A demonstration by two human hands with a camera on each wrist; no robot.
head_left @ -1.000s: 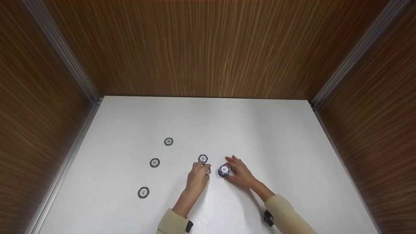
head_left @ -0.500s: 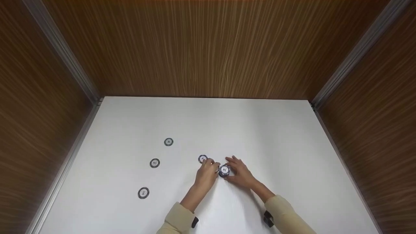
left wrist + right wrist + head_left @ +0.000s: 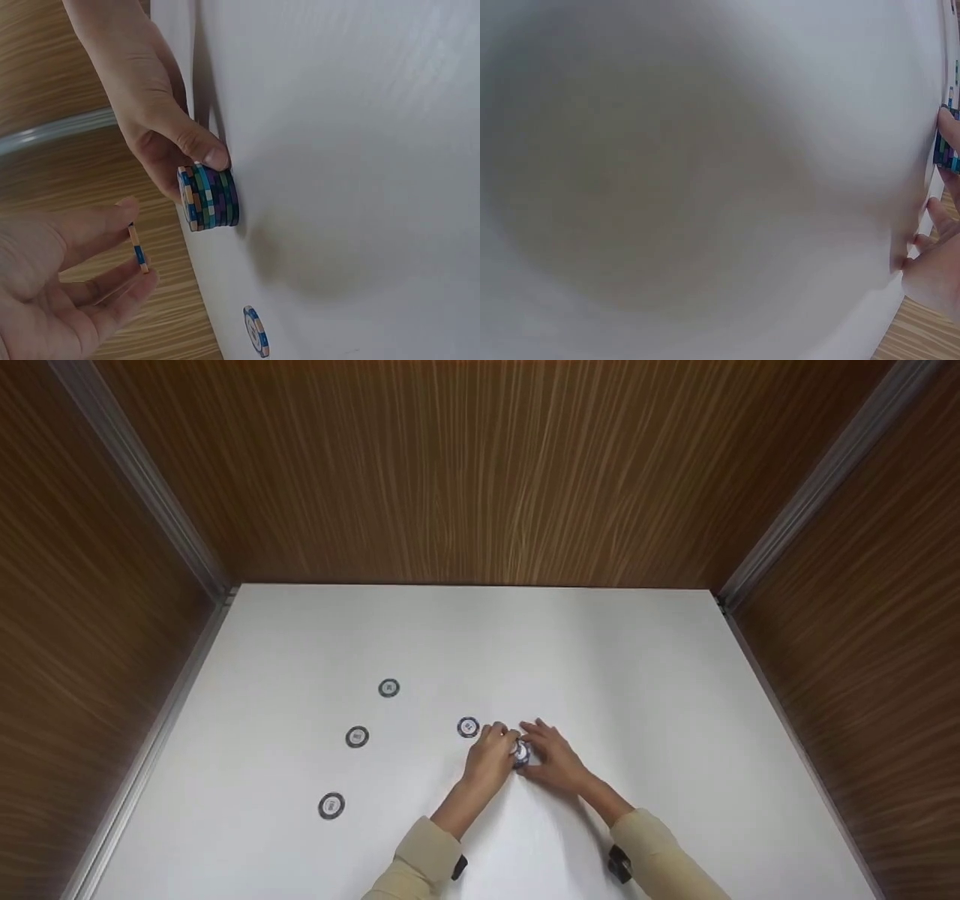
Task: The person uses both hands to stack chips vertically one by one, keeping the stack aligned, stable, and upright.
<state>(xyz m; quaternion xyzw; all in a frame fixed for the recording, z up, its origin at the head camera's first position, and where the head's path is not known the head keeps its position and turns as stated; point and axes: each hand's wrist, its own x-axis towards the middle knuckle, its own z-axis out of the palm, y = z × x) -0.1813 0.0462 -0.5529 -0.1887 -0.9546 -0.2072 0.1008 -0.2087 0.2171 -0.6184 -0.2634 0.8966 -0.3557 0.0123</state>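
Observation:
My left hand (image 3: 487,763) pinches a single poker chip (image 3: 138,249), orange and blue at its edge, between thumb and fingertips. In the left wrist view that chip is apart from the stack of poker chips (image 3: 213,198), facing its top. The stack has mixed edge colours. My right hand (image 3: 556,765) holds its sides with thumb and finger, the other fingers resting on the table. From the head view the left fingers partly cover the stack. Only a sliver of the stack (image 3: 946,146) enters the right wrist view.
One blue-edged chip (image 3: 468,727) lies left of the stack. Further left, three dark-edged chips (image 3: 357,736) lie spread out on the white table (image 3: 645,675). A wood-grain panel (image 3: 480,472) rises behind the table, with similar panels at both sides.
My left hand has moved right with its chip, from beside the lone blue-edged chip to above the stack. My right hand has stayed at the stack.

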